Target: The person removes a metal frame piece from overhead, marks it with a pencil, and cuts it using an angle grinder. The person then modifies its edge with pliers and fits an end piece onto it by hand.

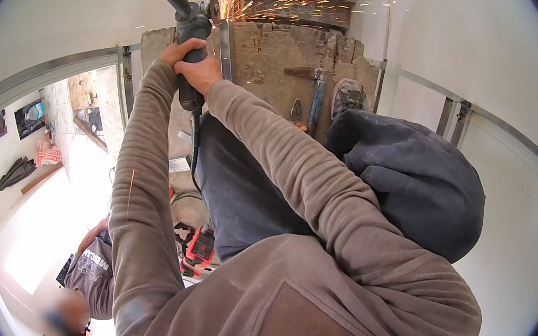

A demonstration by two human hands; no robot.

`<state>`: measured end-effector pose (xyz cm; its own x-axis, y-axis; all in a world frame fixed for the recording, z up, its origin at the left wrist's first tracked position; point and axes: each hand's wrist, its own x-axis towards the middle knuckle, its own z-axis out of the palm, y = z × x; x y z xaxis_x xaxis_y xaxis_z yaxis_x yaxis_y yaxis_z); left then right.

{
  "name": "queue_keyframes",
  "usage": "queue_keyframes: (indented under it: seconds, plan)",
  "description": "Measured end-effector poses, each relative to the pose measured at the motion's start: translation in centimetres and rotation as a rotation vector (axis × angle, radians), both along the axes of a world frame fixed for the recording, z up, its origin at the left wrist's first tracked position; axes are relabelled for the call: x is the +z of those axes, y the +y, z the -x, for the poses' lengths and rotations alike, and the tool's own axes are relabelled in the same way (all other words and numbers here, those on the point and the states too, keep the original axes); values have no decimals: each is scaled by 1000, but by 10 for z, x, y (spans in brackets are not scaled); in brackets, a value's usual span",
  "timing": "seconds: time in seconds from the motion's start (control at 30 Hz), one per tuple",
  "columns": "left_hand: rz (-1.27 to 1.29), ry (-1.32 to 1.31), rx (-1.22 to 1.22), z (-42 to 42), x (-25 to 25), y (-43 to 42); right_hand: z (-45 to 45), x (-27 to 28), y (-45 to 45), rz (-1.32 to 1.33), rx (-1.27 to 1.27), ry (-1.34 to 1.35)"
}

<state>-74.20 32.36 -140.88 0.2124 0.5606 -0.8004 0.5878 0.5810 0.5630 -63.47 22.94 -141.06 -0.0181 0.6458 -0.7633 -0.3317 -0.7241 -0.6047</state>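
Observation:
Both of my hands are wrapped round the dark body of an angle grinder [193,30]. My left hand [182,50] is closed on it farther forward, and my right hand [203,76] grips just behind. The side handle sticks up at the front with no hand on it. Orange sparks fly rightward from the cutting disc [214,8], which sits by the far end of a metal profile [227,50]. Exact contact is hard to make out. A power cord [196,143] runs back from the grinder past my leg.
On the rough board [257,63] lie a hammer [318,92] and pliers [295,108], near my shoe [347,96]. Steps [303,1] descend beyond. A red and black tool [198,246] rests beside my leg. Another person [92,274] is at lower left.

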Motion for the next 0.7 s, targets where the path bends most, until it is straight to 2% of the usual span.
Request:
queue_keyframes:
  seconds: [0.3,0.4,0.5,0.6,0.7]
  plan:
    - [78,-13,110,0,-1,-5,0,-3,-2,8,42,-27]
    - [16,-59,41,1,-3,-2,2,-5,-2,18,24,-8]
    - [55,-13,119,-3,2,-5,-3,0,-5,-9,28,-4]
    - [6,-134,172,-10,19,-13,-8,17,-6,-77,-9,-28]
    - [59,-192,261,-5,8,-12,-7,18,-6,-96,-51,-26]
